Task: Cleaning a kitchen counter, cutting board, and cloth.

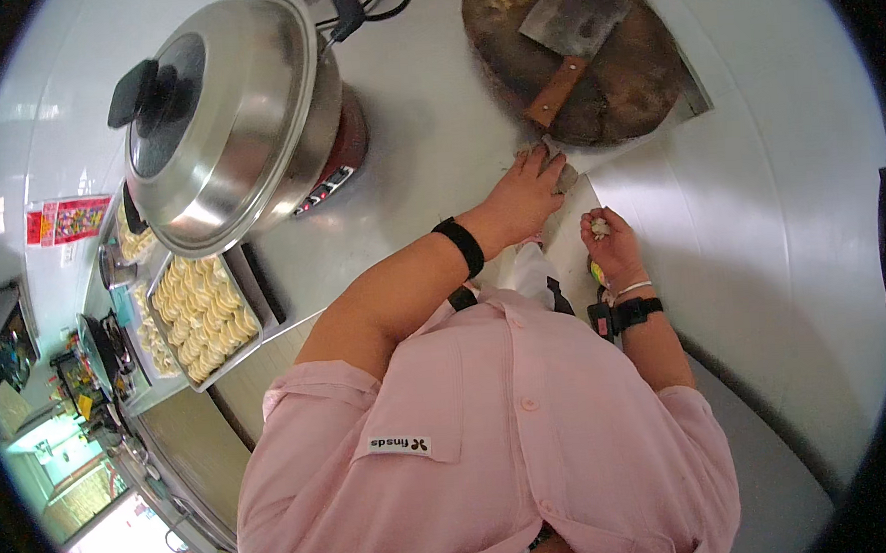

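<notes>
My left hand reaches to the counter's edge, beside the round wooden chopping block. Its bent fingers lie over a small greyish thing, perhaps a cloth; whether they grip it cannot be told. My right hand is cupped, palm up, to the right of the left one and holds whitish crumbly bits. On the block lies a cleaver with a wooden handle, the handle's end pointing towards my left hand.
A large lidded steel pot stands on a red cooker at the left, with black cable behind. Beyond it, a metal tray holds rows of dumplings. A white wall runs along the right.
</notes>
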